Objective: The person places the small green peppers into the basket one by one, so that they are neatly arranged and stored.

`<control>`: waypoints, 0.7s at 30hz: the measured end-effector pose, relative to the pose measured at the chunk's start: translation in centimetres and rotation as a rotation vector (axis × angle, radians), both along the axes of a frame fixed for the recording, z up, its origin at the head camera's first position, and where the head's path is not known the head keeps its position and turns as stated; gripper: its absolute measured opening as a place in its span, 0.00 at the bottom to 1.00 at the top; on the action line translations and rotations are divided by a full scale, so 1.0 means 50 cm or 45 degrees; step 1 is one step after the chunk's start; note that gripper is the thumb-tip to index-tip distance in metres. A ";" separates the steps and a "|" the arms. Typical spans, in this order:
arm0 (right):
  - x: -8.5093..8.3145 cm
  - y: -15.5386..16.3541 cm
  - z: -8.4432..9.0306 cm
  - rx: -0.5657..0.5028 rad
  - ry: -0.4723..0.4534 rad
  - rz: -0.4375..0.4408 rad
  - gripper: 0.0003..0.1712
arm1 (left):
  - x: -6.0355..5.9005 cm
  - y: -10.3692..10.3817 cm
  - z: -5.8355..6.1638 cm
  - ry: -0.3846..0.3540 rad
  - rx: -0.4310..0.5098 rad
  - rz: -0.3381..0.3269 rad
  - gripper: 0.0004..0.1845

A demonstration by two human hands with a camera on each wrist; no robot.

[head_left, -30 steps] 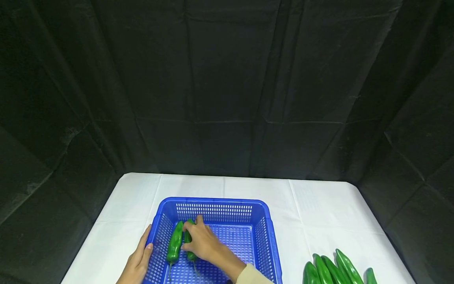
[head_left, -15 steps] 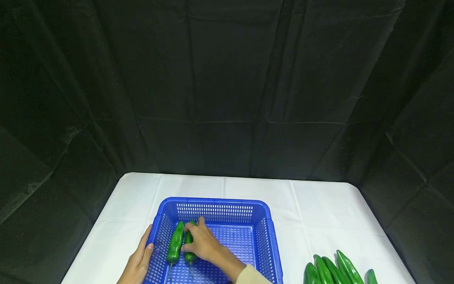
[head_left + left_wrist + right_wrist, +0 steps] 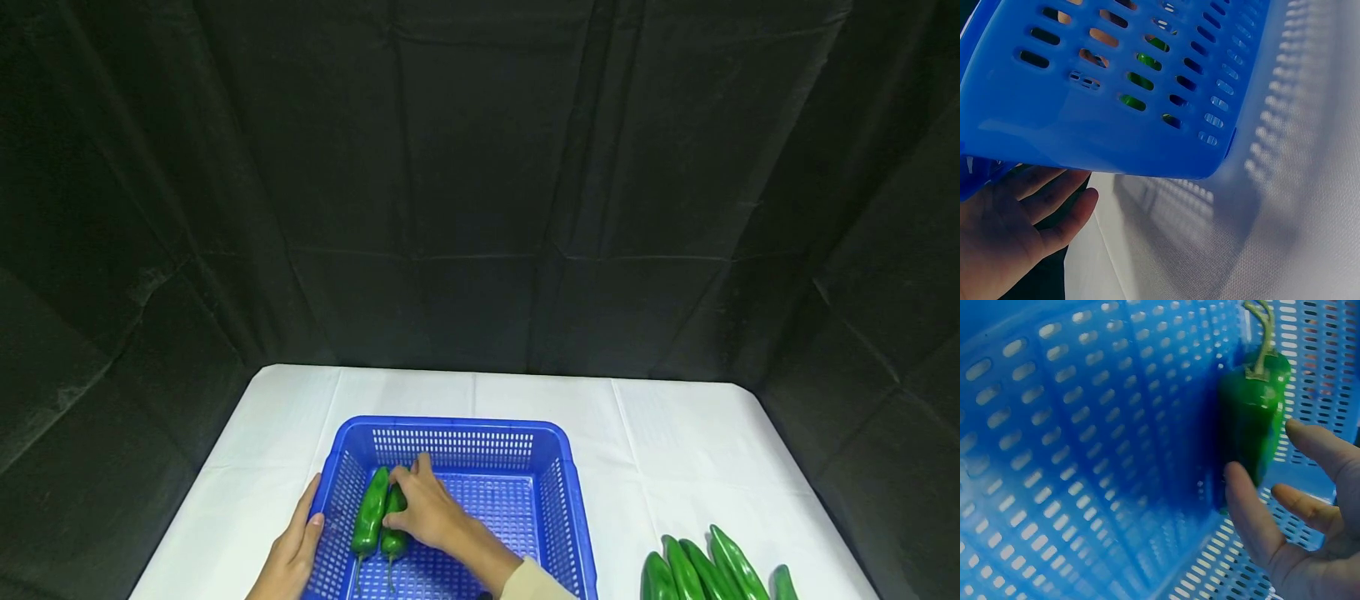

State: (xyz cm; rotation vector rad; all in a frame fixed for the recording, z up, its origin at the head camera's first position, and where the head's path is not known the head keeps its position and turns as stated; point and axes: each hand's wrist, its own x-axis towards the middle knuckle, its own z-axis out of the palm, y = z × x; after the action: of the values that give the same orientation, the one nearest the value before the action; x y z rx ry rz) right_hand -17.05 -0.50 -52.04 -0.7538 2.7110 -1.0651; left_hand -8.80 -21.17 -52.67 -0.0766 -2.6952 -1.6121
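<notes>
In the head view my left hand [image 3: 294, 542] rests against the outer left side of a blue perforated basket [image 3: 457, 422]. Its fingers look fairly straight in the left wrist view, their tips partly hidden by the basket. Inside the basket, my right hand [image 3: 431, 510] holds a long green pepper [image 3: 394, 542] between thumb and fingers. Part of this pepper is hidden under the hand; its stem points towards me. Close beside it on the left lies another green pepper [image 3: 369, 521], lengthwise along the basket's left wall. The right wrist view shows the fingers spread around the held green pepper [image 3: 1247, 406].
On the right of the white-covered table [image 3: 675, 467] several green peppers [image 3: 705, 575] lie in a group. One more green pepper [image 3: 784, 583] lies slightly apart, cut off by the frame. A black cloth [image 3: 480, 183] hangs behind and at both sides.
My right hand's pepper has shifted left, up against the other pepper, and its stem has swung left. The left hand and the basket stay where they were.
</notes>
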 end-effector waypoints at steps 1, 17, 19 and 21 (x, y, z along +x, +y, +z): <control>0.000 0.002 0.003 0.027 0.035 0.004 0.28 | 0.000 0.000 0.000 0.001 -0.002 0.001 0.28; -0.012 0.115 0.125 0.304 0.247 0.048 0.18 | -0.004 0.004 -0.009 0.023 0.009 -0.011 0.28; -0.011 0.138 0.140 0.257 0.242 0.029 0.16 | -0.003 0.005 -0.009 0.040 -0.004 -0.014 0.28; -0.009 0.162 0.155 0.217 0.240 -0.005 0.15 | -0.002 0.005 -0.010 0.042 -0.012 -0.010 0.28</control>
State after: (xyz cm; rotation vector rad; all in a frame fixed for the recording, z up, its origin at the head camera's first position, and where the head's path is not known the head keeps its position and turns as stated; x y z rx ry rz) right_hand -17.47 7.60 -44.29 -0.8596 2.9136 -0.7860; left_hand -8.90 -20.91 -53.14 -0.1127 -2.6813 -1.5861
